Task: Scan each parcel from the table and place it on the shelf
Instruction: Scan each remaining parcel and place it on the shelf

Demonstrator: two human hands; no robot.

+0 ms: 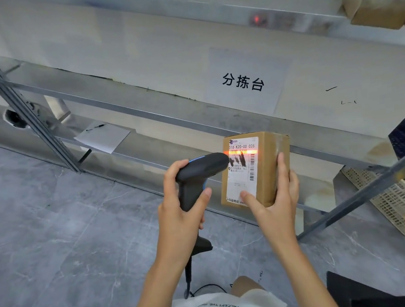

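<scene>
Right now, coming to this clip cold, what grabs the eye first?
The orange scan line glowing across the label of the brown parcel, mid-frame, held up by the right hand. The left hand grips a black scanner aimed at it from close by. Behind, a white sign with black characters hangs on the wall between the metal shelf rails.

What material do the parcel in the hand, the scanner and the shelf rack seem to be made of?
Parcel: brown corrugated cardboard by its look, matt, with glossy tape and a white paper label.
Scanner: probably moulded plastic, matt black with a blue trim.
Shelf rack: seemingly metal, grey and dully reflective.
</scene>
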